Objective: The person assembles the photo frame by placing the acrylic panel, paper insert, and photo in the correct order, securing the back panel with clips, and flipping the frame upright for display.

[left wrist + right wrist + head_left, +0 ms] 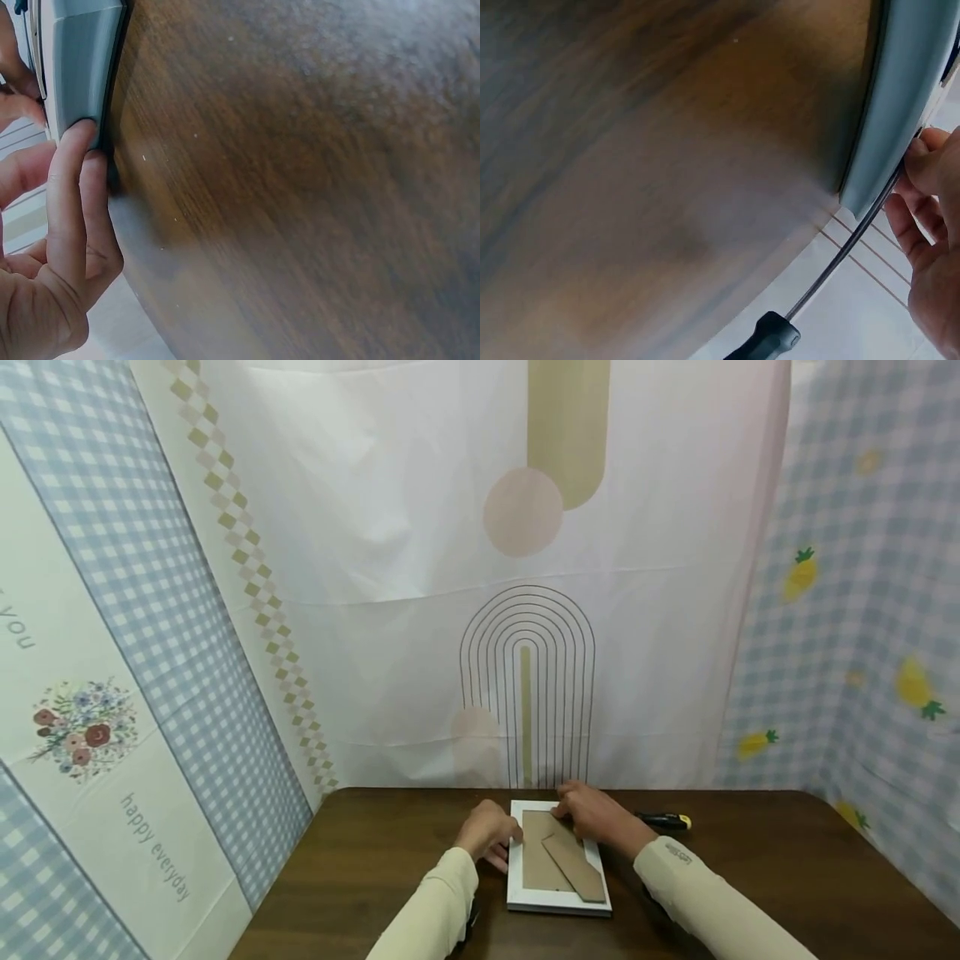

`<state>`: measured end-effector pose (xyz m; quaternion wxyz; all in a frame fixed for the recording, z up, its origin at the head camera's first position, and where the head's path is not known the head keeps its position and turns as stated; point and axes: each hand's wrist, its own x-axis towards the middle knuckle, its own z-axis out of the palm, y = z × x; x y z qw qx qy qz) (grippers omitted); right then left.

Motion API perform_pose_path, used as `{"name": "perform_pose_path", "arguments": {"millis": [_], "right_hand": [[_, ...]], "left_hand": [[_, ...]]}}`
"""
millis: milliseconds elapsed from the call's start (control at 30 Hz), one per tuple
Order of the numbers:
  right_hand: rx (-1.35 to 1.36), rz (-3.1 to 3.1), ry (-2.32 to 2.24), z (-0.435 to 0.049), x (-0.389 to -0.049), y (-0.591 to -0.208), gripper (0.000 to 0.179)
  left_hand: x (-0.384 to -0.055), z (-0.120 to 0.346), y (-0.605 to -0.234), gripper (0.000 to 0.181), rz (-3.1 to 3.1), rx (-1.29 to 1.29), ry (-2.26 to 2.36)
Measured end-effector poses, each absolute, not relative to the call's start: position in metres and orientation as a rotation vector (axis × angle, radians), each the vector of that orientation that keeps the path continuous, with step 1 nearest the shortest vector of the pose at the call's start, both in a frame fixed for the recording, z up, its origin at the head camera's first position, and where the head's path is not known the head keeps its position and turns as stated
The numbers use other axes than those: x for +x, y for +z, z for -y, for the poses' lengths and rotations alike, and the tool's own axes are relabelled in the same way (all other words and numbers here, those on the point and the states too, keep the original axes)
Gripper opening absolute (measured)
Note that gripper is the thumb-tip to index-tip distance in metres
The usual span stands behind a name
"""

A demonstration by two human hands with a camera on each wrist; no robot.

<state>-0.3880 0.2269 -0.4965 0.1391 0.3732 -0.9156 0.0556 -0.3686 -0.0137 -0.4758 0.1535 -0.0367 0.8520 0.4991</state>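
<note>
A white picture frame (558, 904) lies back side up on the dark wooden table, showing its brown backing board (535, 860) with a slanted easel leg (576, 864). At its left edge my left hand (489, 832) grips it; the left wrist view shows fingertips (81, 139) pressed against the side of the moulding. My right hand (596, 814) is over the upper right part of the frame. Its thumb and finger pinch the thin metal shaft of a screwdriver (855, 238) close to the tip, by the frame's edge. The black handle with a yellow end sticks out to the right.
The brown wooden table (375, 868) spreads to both sides of the frame. Behind its far edge hangs a white patterned curtain (390, 677), with blue checked cloth (795, 693) on the right and more checked cloth (180, 610) on the left.
</note>
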Motion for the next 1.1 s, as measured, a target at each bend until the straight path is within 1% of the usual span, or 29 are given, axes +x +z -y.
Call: {"name": "perform_pose_path", "arguments": {"millis": [67,100,200,367,567,667,900,1100], "right_hand": [[1.033,2.678,0.217,-0.225,-0.389,-0.497,0.046],[1.018,2.684,0.224,-0.223,-0.39,-0.497,0.045],[1.009,2.66,0.164,-0.223,-0.389,-0.496,0.037],[1.071,2.483,-0.051,-0.223,-0.388,-0.496,0.029],[1.068,2.368,-0.179,-0.23,-0.384,-0.505,0.031],[1.037,2.413,-0.186,-0.233,-0.382,-0.506,0.03],[1.009,2.543,-0.151,-0.238,-0.38,-0.502,0.017],[1.029,2.616,-0.048,-0.24,-0.377,-0.495,0.021]], "left_hand": [[-0.369,0.015,-0.476,0.017,-2.439,-0.101,1.441],[-0.369,0.016,-0.475,0.017,-2.44,-0.099,1.443],[-0.369,0.015,-0.473,0.017,-2.443,-0.097,1.448],[-0.37,0.015,-0.471,0.019,-2.446,-0.101,1.455],[-0.369,0.015,-0.474,0.019,-2.447,-0.117,1.429],[-0.369,0.015,-0.474,0.018,-2.45,-0.114,1.43],[-0.368,0.014,-0.475,0.015,-2.465,-0.104,1.42],[-0.368,0.013,-0.476,0.013,-2.492,-0.104,1.391]]}}
